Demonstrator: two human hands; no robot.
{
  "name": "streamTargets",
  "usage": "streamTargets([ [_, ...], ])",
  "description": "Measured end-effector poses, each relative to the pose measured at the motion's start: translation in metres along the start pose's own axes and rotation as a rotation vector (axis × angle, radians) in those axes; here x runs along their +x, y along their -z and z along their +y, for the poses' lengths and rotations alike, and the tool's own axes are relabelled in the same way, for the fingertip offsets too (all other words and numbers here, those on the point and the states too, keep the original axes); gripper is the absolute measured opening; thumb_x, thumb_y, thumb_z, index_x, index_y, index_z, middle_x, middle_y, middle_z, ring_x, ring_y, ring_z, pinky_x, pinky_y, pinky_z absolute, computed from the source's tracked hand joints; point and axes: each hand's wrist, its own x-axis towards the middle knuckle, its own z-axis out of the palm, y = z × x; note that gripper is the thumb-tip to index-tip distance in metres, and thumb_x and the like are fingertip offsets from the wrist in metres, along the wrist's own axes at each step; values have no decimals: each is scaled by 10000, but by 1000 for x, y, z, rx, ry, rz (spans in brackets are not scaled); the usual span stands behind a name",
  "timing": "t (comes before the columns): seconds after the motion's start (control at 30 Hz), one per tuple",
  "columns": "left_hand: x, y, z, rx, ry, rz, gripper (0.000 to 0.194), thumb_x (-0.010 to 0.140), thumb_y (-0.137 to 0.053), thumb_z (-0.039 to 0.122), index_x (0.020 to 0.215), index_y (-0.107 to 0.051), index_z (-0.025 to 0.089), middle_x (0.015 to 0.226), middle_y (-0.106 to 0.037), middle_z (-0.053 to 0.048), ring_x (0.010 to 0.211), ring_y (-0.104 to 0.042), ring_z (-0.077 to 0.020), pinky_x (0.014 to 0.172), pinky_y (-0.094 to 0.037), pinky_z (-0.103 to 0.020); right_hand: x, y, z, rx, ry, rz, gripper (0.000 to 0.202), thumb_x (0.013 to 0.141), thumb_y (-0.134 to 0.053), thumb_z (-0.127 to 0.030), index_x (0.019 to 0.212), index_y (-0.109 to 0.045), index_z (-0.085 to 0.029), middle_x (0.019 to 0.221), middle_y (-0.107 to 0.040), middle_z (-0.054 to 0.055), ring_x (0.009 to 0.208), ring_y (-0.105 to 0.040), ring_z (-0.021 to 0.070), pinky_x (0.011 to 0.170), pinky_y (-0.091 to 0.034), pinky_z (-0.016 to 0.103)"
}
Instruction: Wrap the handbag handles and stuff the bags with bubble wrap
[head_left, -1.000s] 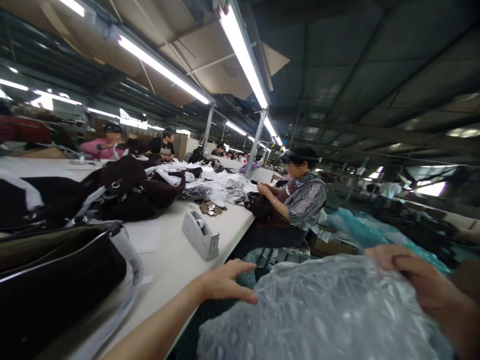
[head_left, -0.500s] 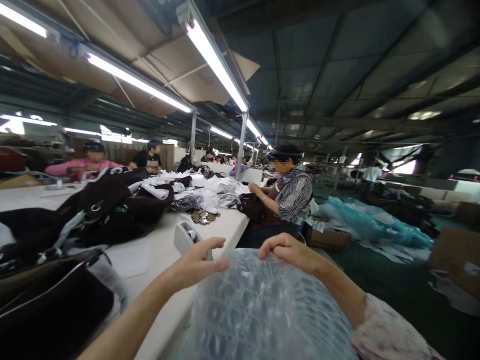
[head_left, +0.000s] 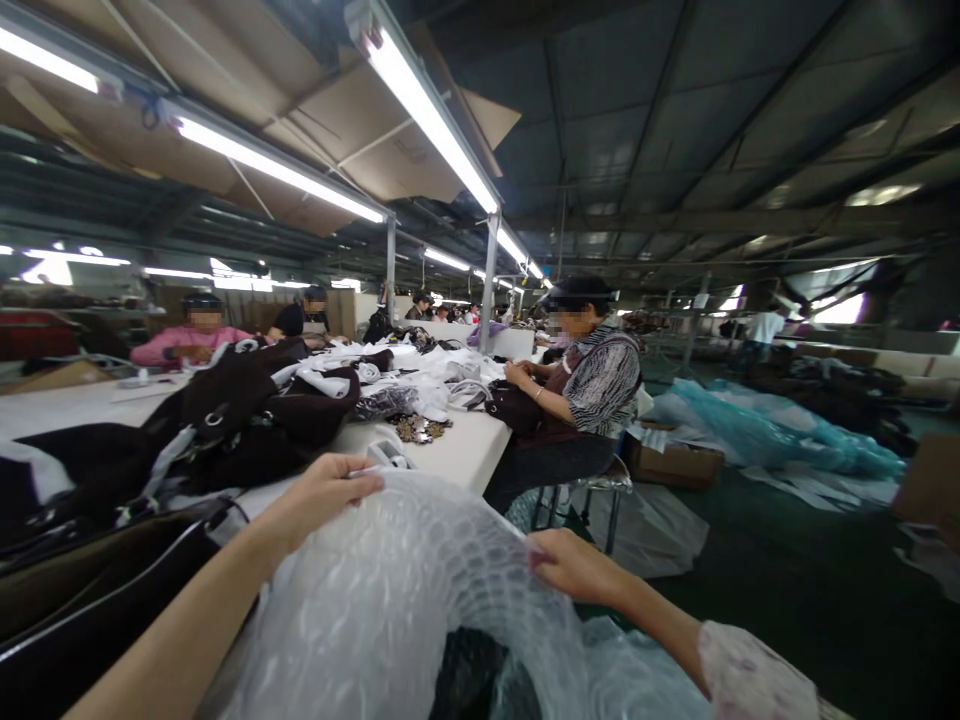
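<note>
Bubble wrap [head_left: 360, 570], clear and whitish, spreads across the front of the view. Its upper left edge is pinched by my left hand [head_left: 319, 500], fingers closed. My right hand [head_left: 574, 568] grips the edge farther right, with the sheet stretched between the two. Below that edge the wrap curves round a dark gap. Just behind my left hand, a grey tape dispenser [head_left: 390, 450] stands partly hidden on the white table [head_left: 469, 450]. To the left of my left forearm lies a dark brown bag [head_left: 90, 590] with a pale edge line.
Dark bags with metal eyelets [head_left: 217, 420] and white paper are heaped on the table. Small metal pieces [head_left: 420, 428] lie near its edge. A co-worker [head_left: 592, 380] sits at the right side; a cardboard box [head_left: 675, 460] and teal plastic sheeting [head_left: 787, 430] are on the floor.
My left hand has moved left and closed on the wrap's edge. My right hand has moved slightly down, and the wrap has been spread wider, exposing the dark gap.
</note>
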Motion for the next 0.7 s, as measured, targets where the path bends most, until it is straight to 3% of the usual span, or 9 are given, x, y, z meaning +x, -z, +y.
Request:
streamTargets([
  [0.1,-2,15,-7,3,39,24,479,570,-688,630,647,-565,173,554,-429,56,521,-321,-100,497,-200,-229,10,-11,27,105,-79,127,155,753,-416,-142,685,-540,-205,638,-624,-5,652,-631,177,618,-444,262],
  [0.2,0,21,-16,60,21,61,482,575,-680,633,626,-558,169,549,-438,51,535,-335,-104,508,-214,-224,16,-1,40,193,-117,241,225,872,-346,-268,738,-519,-215,605,-601,-10,586,-611,168,571,-452,264],
  [0.37,5,28,-36,153,-14,110,444,620,-647,618,595,-545,187,516,-443,53,530,-394,-125,521,-268,-228,11,36,36,210,-43,364,330,899,-418,-458,744,-556,-202,613,-538,-28,618,-528,159,610,-424,281],
  [0.47,7,32,-39,419,-86,110,290,702,-581,460,581,-538,199,534,-510,27,577,-495,-167,571,-340,-252,2,52,24,205,7,353,363,905,-439,-502,765,-576,-197,619,-509,-40,613,-486,146,593,-390,268],
  [0.53,5,28,-27,698,-149,162,98,709,-539,256,684,-614,198,717,-660,-26,753,-602,-229,689,-421,-296,-3,59,15,199,35,328,368,903,-458,-510,754,-579,-196,604,-486,-49,596,-461,138,582,-369,263],
  [0.6,0,13,-3,895,-259,223,343,668,-495,87,944,-673,185,1110,-696,-93,1070,-598,-282,901,-443,-377,-8,65,4,188,68,308,373,912,-457,-503,738,-573,-194,610,-483,-47,604,-455,137,588,-361,262],
  [0.63,-4,1,12,931,-336,229,479,656,-478,38,1081,-653,172,1295,-621,-117,1213,-533,-286,1007,-406,-416,-10,68,-2,181,85,299,374,918,-451,-496,735,-571,-193,623,-493,-43,619,-461,139,596,-362,262],
  [0.7,-12,-31,45,905,-519,179,601,709,-487,55,1301,-540,151,1453,-495,-142,1365,-404,-280,1147,-282,-481,-13,72,-15,162,110,273,371,927,-442,-481,740,-571,-187,662,-523,-30,654,-479,144,616,-367,262],
])
